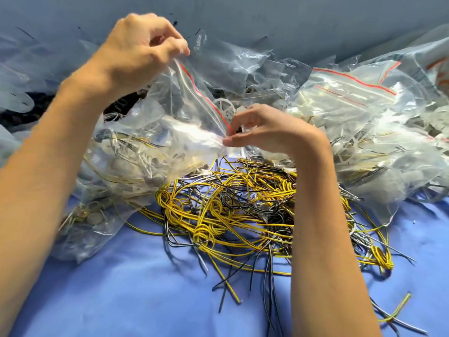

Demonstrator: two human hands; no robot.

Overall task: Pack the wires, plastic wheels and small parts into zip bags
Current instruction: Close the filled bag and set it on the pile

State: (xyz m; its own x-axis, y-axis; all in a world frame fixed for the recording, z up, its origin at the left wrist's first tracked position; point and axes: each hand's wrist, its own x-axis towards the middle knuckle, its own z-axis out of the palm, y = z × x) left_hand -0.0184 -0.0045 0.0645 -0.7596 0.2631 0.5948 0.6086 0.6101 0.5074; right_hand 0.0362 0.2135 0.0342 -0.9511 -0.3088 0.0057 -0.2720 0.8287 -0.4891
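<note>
Zip bag hangs pinched at its red-lined mouth between left hand and right hand. Likely sealing: press evenly along the strip.

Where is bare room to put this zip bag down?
Bare blue cloth lies between the forearms, nearer than the wire pile; a smaller patch right of the right forearm. Beyond the held zip bag, filled bags crowd everything.
</note>
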